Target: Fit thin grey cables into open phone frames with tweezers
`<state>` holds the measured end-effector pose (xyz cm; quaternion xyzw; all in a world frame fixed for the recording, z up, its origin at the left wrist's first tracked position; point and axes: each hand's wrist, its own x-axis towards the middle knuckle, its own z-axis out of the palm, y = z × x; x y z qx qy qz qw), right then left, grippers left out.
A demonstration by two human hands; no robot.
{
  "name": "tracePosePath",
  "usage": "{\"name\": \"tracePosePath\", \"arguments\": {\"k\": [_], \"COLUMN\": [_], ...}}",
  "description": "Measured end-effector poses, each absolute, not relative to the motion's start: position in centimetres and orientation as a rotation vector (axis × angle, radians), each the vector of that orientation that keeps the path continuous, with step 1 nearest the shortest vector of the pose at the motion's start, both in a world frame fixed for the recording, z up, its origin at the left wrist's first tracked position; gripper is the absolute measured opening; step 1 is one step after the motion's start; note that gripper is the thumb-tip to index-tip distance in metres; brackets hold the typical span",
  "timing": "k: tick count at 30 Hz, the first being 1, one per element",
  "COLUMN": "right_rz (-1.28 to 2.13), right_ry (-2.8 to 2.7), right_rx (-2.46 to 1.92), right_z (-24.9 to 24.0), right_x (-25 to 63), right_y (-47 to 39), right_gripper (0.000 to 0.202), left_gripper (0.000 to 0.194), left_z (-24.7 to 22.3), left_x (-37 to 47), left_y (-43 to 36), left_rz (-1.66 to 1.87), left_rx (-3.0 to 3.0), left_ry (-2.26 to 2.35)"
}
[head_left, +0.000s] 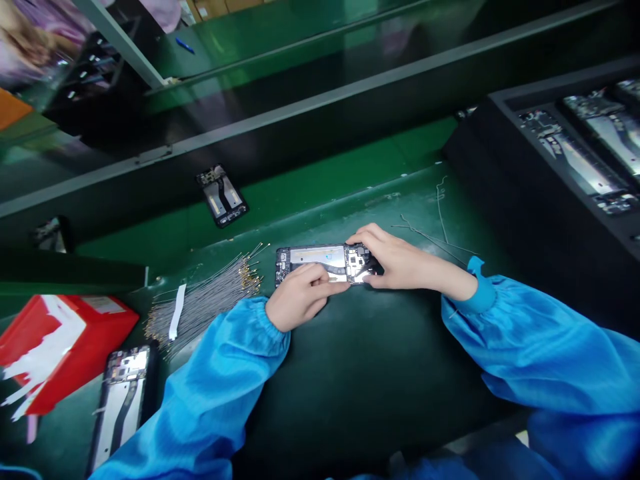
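The opened phone [317, 255] lies flat on the green bench [360, 360], under both hands. The right hand [393, 259] spans its right end, thumb and fingers parted across the edges, probably to steady it. The left hand [303, 293] curls over the lower edge; whether it pinches anything, I can't tell. Thin cables [213, 303] lie left of the hands, seemingly for easy reach.

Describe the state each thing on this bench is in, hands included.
Slim black phone with silver interior: uncovered, lying flat.
Bare left hand, blue-sleeved: on the phone, curled.
Bare right hand, blue-sleeved: holding the phone's circuit-board end.
Thin grey cables with gold tips: spread in a bunch, white strip across them.
Red box: white strips draped over it.
Black block-shaped tray: holding uncovered phones.
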<state>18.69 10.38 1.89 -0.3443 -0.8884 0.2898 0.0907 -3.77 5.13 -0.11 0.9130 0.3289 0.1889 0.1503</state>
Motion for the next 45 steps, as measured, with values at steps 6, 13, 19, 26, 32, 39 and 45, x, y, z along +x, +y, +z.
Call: {"name": "tracePosePath", "arguments": {"k": [6, 13, 19, 26, 32, 39, 45], "right_rz": [0.832, 0.804, 0.799, 0.766, 0.697, 0.665, 0.404], "right_ry": [-2.644, -2.701, -2.701, -2.706, -2.693, -2.718, -2.851], "right_rx": [-1.068, -1.168, -1.191, -1.203, -1.268, -1.313, -1.337], "right_z": [2.0, 2.4, 2.4, 2.4, 2.0, 1.9, 2.5], "right_x": [18.6, 18.1, 17.8, 17.7, 17.4, 17.2, 16.2], "right_y": [10.3, 10.2, 10.2, 10.1, 10.2, 10.6, 10.6], "right_gripper": [0.054, 0.055, 0.056, 0.054, 0.056, 0.059, 0.059], "left_gripper": [0.036, 0.036, 0.034, 0.033, 0.026, 0.025, 0.026], "left_z": [-0.3, -0.4, -0.3, -0.4, 0.0, 0.0, 0.0], "left_x": [-3.5, -3.4, -3.3, -3.2, -3.2, -3.2, -3.3], "left_y": [5.2, 5.2, 5.1, 5.1, 5.2, 5.3, 5.3], "left_rz": [0.527, 0.522, 0.536, 0.542, 0.698, 0.698, 0.691], "left_rx": [2.653, 2.67, 2.693, 2.667, 2.416, 2.38, 2.389], "left_ry": [0.942, 0.935, 0.926, 0.948, 0.955, 0.912, 0.912]}}
